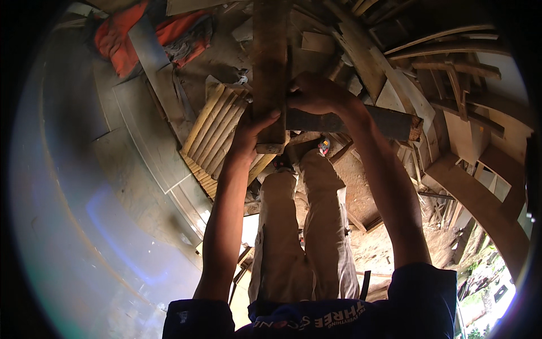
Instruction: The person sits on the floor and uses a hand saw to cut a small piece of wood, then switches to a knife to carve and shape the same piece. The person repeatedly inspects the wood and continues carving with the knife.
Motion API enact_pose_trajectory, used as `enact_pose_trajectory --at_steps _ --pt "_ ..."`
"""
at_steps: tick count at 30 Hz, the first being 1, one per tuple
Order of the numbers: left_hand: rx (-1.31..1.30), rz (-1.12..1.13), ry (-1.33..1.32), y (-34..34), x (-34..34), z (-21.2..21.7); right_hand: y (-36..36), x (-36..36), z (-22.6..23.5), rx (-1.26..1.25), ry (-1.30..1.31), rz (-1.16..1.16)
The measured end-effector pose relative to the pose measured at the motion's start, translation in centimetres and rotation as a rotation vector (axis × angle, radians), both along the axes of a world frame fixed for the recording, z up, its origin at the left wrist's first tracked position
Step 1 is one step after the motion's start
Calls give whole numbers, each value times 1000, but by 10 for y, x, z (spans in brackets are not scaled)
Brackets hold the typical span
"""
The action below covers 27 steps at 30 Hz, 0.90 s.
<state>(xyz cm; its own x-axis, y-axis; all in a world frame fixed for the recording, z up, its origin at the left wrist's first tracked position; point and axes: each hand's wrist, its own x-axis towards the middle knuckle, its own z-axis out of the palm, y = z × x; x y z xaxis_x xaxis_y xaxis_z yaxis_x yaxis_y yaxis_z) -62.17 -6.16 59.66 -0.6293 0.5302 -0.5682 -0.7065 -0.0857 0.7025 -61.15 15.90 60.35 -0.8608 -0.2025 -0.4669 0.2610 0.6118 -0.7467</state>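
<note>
At the upper centre of the frame, the person holds a long wooden plank (270, 68) that runs up to the top edge. The left hand (251, 133) has its fingers curled around the plank's lower left side, and the right hand (313, 93) is clamped on its right edge. Behind the plank lie a slatted wooden panel (217, 127) at centre left, a dark board (389, 121) to the right, and an orange cloth (121, 37) at upper left.

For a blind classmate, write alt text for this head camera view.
Both hands, left hand and right hand, grip a long wooden plank held out over the person's legs. Below lie a slatted wooden panel, scrap boards and an orange cloth.
</note>
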Motion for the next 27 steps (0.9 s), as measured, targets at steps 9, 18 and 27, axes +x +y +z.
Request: enact_pose_trajectory --at_steps 9,18,27 --pt "-9 2 8 0 0 3 12 -2 -7 -146 -61 -11" --pt "-71 22 3 1 0 9 14 -8 -15 -195 -132 -44" --pt "-64 18 33 0 2 4 16 -6 -27 -309 -61 -40"
